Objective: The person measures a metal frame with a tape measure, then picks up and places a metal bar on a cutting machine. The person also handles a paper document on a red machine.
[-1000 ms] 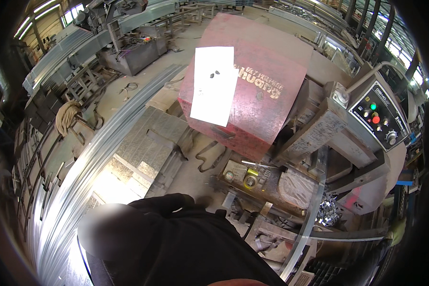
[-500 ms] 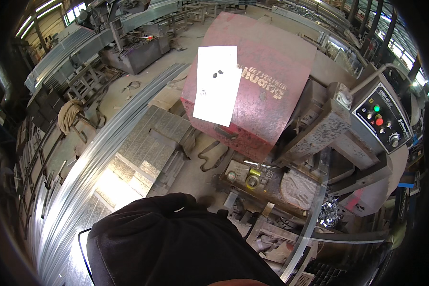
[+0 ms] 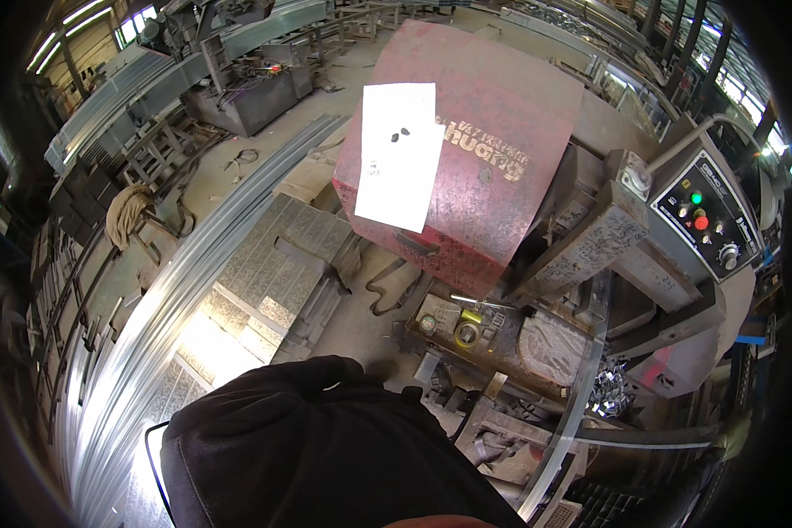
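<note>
Neither of my hands shows; my dark clothing (image 3: 308,449) fills the lower middle. Just beyond it stands a machine with a worn red housing (image 3: 493,114). Overlapping white paper sheets (image 3: 396,185) lie on the housing, with two small dark pieces on top. On the machine's grimy bed (image 3: 510,370) rest a yellow-green ring-shaped item (image 3: 468,333) and a thin light rod (image 3: 480,302). A long metal bar (image 3: 575,409) runs past the bed on the right. A blurred greenish patch (image 3: 736,433) at the right rim is too unclear to name.
A bundle of long shiny metal profiles (image 3: 150,352) curves along the left. Small metal offcuts (image 3: 609,392) are heaped right of the bed. A black control panel (image 3: 706,216) with green and red buttons stands at right. A cloth-draped stand (image 3: 130,214) is farther left.
</note>
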Available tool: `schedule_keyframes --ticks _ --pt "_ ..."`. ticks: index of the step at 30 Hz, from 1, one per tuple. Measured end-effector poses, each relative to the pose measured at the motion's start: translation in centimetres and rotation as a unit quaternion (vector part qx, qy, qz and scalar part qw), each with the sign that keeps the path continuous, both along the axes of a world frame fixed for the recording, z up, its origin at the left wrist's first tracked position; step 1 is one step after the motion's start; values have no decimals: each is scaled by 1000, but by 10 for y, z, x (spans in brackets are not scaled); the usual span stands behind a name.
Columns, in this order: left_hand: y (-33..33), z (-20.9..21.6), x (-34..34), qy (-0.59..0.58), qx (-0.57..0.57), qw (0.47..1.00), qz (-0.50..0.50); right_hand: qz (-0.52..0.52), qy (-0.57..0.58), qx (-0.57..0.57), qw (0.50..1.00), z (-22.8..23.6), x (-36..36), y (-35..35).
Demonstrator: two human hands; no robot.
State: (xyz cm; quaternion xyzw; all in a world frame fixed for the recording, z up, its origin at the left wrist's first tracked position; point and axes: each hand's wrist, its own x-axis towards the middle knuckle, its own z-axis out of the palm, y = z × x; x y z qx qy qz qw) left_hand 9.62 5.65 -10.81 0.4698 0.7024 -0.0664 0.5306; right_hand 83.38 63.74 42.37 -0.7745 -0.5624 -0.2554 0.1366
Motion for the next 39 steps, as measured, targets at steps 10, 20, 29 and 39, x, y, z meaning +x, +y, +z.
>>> schedule_keyframes --ticks 10,20,29,39 --pt "-4 -12 -3 -5 13 1000 -16 13 41 -23 999 3 22 17" --pt "-1 14 3 9 -16 1000 7 -13 -8 -62 998 9 8 6" --pt "-3 -8 0 7 -16 1000 0 -4 -8 -66 998 15 -9 -5" --pt "-3 -11 1 17 12 1000 -2 13 -39 -49 998 8 6 5"
